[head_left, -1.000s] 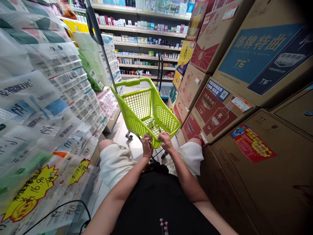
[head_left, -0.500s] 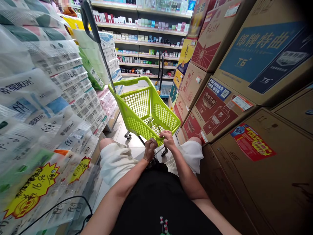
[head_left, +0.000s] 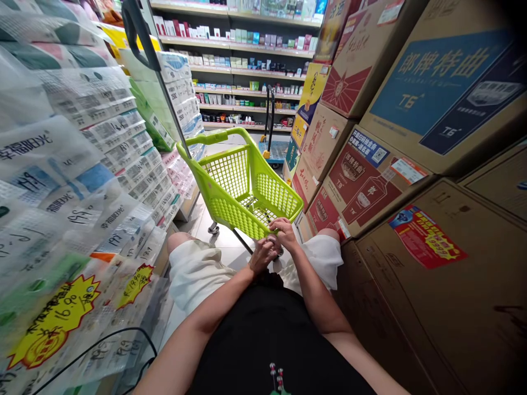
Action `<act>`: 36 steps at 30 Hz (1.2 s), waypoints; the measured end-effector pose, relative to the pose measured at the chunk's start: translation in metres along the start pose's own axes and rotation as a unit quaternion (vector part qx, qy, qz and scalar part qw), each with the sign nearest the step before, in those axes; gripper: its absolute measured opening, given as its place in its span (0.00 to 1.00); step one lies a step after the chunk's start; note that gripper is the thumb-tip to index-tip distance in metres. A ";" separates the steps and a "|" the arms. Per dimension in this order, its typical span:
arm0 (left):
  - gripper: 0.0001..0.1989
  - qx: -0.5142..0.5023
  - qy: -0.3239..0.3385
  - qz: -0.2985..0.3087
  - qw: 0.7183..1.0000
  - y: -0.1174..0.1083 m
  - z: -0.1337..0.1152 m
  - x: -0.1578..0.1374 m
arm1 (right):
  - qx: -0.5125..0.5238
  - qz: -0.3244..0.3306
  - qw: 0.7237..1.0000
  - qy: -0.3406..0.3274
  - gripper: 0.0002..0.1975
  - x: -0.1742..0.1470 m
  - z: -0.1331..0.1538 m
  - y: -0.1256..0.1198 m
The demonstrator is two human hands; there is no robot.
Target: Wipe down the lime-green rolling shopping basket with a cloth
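Note:
A bright green plastic shopping cart [head_left: 230,211] with lattice sides stands just ahead of my knees, its basket holding nothing I can see. At the cart's near edge my right hand [head_left: 285,233] has its fingers bent in a pinch, touching or overlapping the rim. Just below and left of it, my left hand [head_left: 264,254] is closed, its fingertips close against the right hand. Whatever lies between the fingers is too small or hidden to name.
Stacked tissue packs [head_left: 119,131] crowd the left side. Cardboard cartons [head_left: 362,175] rise on the right. Beyond the cart are a blue hand truck [head_left: 272,151] and stocked shelves [head_left: 230,71]. A black cable [head_left: 135,329] lies at lower left.
My left hand has moved right and slightly down toward my right hand. The right hand stays at the cart's near edge. The cart appears slightly further left in view.

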State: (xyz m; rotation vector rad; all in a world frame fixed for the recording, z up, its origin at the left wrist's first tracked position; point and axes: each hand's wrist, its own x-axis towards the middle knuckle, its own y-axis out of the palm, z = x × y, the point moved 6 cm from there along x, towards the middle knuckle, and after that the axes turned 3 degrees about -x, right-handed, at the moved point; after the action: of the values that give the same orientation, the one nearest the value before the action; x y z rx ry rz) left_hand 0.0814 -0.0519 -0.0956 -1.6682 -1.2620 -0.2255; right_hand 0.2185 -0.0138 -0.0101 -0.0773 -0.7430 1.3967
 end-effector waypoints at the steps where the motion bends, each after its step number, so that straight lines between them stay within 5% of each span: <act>1: 0.12 0.001 0.006 0.015 1.000 0.003 -0.002 0.001 | -0.001 0.000 1.000 -0.003 0.16 0.000 0.000 0.000; 5: 0.15 0.014 -0.003 0.000 1.000 -0.006 0.004 0.001 | 0.000 0.019 1.000 -0.025 0.17 -0.001 0.001 0.004; 10: 0.13 0.046 -0.005 -0.128 0.991 -0.044 0.005 0.009 | 0.006 0.031 0.999 -0.028 0.17 0.000 -0.001 0.005; 14: 0.11 0.050 -0.067 -0.191 0.978 -0.071 0.009 0.027 | 0.012 0.034 0.999 -0.034 0.17 -0.001 -0.001 0.005; 17: 0.17 0.040 -0.092 -0.177 0.979 -0.087 0.017 0.044 | 0.011 0.033 0.999 -0.040 0.16 -0.002 -0.003 0.004; 21: 0.28 0.092 -0.148 -0.246 0.954 -0.111 0.023 0.050 | 0.003 0.031 0.998 -0.050 0.13 -0.002 -0.005 0.003; 26: 0.34 0.089 -0.064 -0.115 0.987 -0.099 0.006 0.061 | -0.002 0.030 0.997 -0.068 0.12 -0.001 -0.008 -0.003; 31: 0.38 0.122 -0.132 -0.217 0.959 -0.132 0.027 0.066 | -0.031 0.035 0.997 -0.061 0.12 -0.001 -0.014 -0.015; 36: 0.38 0.113 -0.085 -0.176 0.974 -0.131 0.025 0.078 | -0.115 -0.003 0.993 -0.032 0.20 -0.004 -0.002 -0.023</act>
State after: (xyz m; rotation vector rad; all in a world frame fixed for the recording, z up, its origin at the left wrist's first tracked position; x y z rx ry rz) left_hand 0.0000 0.0123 0.0191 -1.2847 -1.6474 -0.1468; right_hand 0.2396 -0.0210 -0.0029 -0.2117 -0.9543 1.3078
